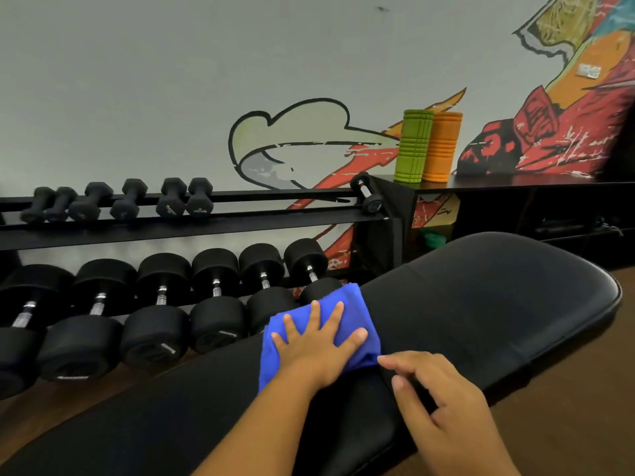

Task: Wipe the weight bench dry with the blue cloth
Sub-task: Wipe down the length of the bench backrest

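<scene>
Nearest us, our right hand (443,396) hovers loosely curled, fingertips at the folded blue cloth (319,333), gripping nothing. Our left hand (318,345) presses flat, fingers spread, on that cloth atop the black padded weight bench (481,304). Beyond, black dumbbells (161,304) fill 2 rack tiers.

I saw both forearms bare right to the frame's bottom edge, no sleeve showing. The left hand (314,348) and right hand (443,396) were bare too, fingernails short and plain.
</scene>
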Available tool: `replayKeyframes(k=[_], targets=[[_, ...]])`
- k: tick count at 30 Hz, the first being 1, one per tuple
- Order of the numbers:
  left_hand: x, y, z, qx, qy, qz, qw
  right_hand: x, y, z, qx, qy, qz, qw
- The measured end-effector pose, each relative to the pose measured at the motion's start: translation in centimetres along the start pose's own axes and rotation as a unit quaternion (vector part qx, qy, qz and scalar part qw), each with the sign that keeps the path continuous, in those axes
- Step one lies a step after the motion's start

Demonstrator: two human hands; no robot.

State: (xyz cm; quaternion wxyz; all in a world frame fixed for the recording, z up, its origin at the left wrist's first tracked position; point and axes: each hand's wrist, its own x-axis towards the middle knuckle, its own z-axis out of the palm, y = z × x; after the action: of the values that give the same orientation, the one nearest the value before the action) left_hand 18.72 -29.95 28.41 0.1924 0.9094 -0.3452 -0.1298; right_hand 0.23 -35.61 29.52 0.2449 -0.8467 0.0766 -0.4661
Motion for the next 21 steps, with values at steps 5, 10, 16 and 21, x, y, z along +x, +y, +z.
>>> replayKeyframes(k=[5,10,16,21], targets=[[-0.5,-0.7,0.3,0.014,-0.009,-0.005,1.0,0.3,0.4,-0.2,0.0,-0.023,0.024,0.999],[-2.7,-1.0,1.3,0.031,-0.004,0.025,0.999,3.2,1.9,0.2,-0.212,-0.102,0.024,0.972],[0.4,-1.7,-0.6,-0.018,-0.004,-0.07,0.997,3.4,2.6,-0.7,-0.326,-0.082,-0.01,0.942],[1.2,-1.8,-1.0,-0.011,-0.019,-0.089,0.996,2.5,2.9,-0.6,-0.295,-0.054,-0.009,0.954]])
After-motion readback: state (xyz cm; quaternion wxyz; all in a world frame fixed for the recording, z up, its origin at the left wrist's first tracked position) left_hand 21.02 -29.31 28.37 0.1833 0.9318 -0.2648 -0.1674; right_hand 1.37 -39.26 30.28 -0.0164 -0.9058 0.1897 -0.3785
